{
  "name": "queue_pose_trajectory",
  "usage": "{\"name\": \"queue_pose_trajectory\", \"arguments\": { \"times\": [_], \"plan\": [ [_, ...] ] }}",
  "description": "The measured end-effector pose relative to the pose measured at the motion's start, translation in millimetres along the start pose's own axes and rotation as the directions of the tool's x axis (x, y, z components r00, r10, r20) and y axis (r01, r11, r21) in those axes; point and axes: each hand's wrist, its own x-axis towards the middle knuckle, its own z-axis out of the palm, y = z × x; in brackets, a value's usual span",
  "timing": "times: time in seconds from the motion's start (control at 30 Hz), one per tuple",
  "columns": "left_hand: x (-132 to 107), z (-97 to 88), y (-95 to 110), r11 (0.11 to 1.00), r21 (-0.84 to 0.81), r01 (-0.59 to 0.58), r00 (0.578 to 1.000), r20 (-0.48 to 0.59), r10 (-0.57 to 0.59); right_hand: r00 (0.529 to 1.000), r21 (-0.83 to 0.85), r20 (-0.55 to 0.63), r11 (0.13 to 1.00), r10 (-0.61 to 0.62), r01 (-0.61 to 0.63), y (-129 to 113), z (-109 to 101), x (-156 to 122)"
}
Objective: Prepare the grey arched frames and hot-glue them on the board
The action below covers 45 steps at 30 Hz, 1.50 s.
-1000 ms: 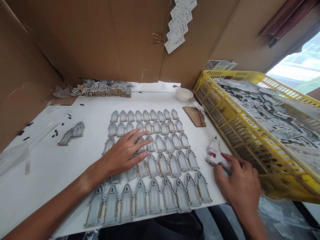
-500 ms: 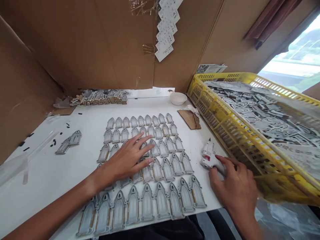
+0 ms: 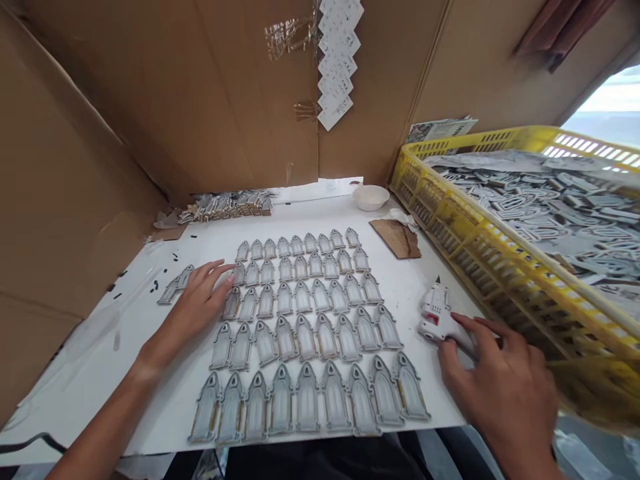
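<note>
Rows of small grey arched window-shaped pieces (image 3: 307,398) lie flat on the white table, points facing away from me. My left hand (image 3: 200,297) is at the left end of the middle rows, its fingers stretched out and its fingertips beside the end pieces. I cannot tell whether it touches one. Just beyond it sit a couple of loose arched pieces (image 3: 173,288), partly covered by the hand. My right hand (image 3: 505,380) rests on the right with thumb and fingers around the handle of a white hot glue gun (image 3: 436,310). The gun lies on the table, nozzle pointing away.
A yellow plastic crate (image 3: 465,220) full of grey pieces stands along the right. At the back are a white bowl (image 3: 371,198), a piece of brown cardboard (image 3: 397,239) and a stacked pile of pieces (image 3: 233,205). Cardboard walls (image 3: 240,100) enclose the table.
My left hand has moved left, from above the middle of the rows to their left end, uncovering pieces. The view has turned slightly left. My right hand stays at the glue gun.
</note>
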Motion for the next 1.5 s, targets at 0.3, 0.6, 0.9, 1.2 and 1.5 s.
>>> {"name": "queue_pose_trajectory", "arguments": {
  "times": [0.3,0.6,0.9,1.2,1.5],
  "plan": [
    [-5.9,5.0,-8.8,0.999,0.025,-0.027,0.997,0.078,0.025,0.999,0.004,0.023,1.0,0.031,-0.031,-0.4,1.7,-0.1],
    [0.1,6.6,-10.8,0.994,0.042,-0.098,0.994,0.056,0.096,1.0,0.0,-0.018,1.0,-0.012,0.012,-1.3,1.2,0.2],
    [-2.9,7.2,-7.2,0.999,0.023,-0.039,0.993,0.109,0.036,1.0,-0.006,-0.022,1.0,-0.003,0.003,-1.9,0.6,0.3],
    [4.5,10.1,-19.6,1.0,0.003,0.017,0.993,0.12,-0.017,1.0,-0.012,-0.028,1.0,-0.006,0.006,-0.4,1.4,-0.5],
    [5.1,14.7,-22.3,0.999,-0.045,-0.021,0.999,0.049,0.023,1.0,-0.025,-0.029,1.0,-0.003,0.002,-0.9,1.8,-1.0]
  ]
}}
